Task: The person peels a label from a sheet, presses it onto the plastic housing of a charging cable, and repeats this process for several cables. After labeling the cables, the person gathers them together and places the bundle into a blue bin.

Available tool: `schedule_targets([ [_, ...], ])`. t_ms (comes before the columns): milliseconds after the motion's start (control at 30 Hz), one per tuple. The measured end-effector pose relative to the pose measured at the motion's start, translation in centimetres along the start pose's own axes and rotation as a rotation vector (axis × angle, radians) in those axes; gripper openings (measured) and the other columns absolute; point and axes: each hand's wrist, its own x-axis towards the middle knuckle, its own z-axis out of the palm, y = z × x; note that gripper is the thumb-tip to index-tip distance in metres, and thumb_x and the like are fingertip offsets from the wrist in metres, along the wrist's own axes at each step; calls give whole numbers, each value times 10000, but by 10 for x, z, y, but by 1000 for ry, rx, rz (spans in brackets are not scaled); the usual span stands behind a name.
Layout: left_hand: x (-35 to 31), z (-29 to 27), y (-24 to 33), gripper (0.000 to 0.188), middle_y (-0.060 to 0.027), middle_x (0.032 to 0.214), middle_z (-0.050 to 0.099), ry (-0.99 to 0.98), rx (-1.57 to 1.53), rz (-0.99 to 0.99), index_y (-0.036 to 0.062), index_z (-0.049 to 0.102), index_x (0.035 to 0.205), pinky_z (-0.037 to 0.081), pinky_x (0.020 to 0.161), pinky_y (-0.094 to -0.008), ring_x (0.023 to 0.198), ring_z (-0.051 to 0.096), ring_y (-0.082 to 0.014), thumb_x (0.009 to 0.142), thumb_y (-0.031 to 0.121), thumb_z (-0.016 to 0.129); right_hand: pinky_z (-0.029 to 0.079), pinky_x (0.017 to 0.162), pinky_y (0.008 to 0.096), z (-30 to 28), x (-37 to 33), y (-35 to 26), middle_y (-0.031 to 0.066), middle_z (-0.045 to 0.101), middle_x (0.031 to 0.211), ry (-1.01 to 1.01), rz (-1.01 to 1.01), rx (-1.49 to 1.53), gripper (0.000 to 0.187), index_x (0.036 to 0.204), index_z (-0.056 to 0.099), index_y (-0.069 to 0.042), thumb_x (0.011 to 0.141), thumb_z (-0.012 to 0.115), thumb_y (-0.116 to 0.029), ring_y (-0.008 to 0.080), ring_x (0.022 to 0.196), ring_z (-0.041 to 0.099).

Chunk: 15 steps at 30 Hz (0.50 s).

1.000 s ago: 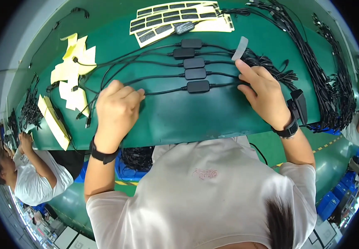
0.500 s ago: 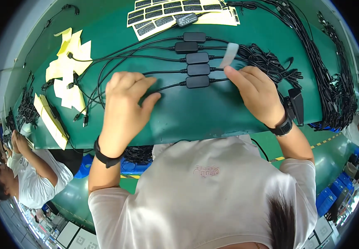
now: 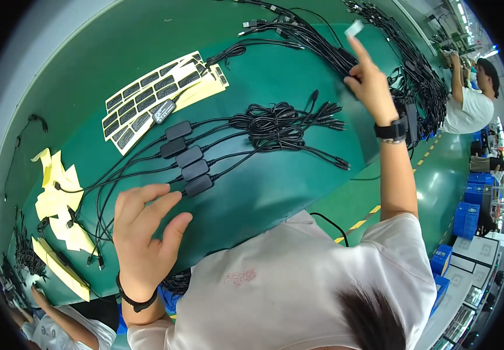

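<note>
Five or so black cables, each with a small black rectangular box, lie side by side; the nearest box (image 3: 199,185) is just beyond my left hand (image 3: 147,233). That hand is open, thumb spread from the fingers, its fingertips beside the cable end of this box. My right hand (image 3: 371,87) is raised at the far right, index finger stretched out and the other fingers bent. A small whitish translucent strip (image 3: 354,28) clings to its index fingertip, and the thumb stands apart from it. Coiled cable ends (image 3: 275,125) lie right of the boxes.
Sheets of black labels (image 3: 147,96) lie at the back, with a labelled box (image 3: 162,111) on them. Long black cables (image 3: 316,44) spread along the far right. Crumpled yellow paper (image 3: 53,186) is at the left. Co-workers sit at lower left and far right.
My right hand has moved away from the boxes to the far right, the strip still on its fingertip. My view has turned to the right. The left hand remains by the nearest box.
</note>
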Motion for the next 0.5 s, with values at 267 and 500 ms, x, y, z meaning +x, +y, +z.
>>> schedule_targets([
  [267,7,3,4,266,-109,950,635,-9,-109,-18,13,657,908,455,731,-329,833,571,-271,674,99,747,482,638,295,-10,8,8,35,537,729,8,-107,-15,814,1441,260,-230,763,601,64,147,669,527],
  [500,19,2,13,240,-97,903,639,28,-166,52,32,668,881,462,662,-326,772,567,-264,660,74,750,474,630,265,-71,36,16,43,560,752,-149,-25,432,898,1476,118,-195,771,625,33,140,667,549],
])
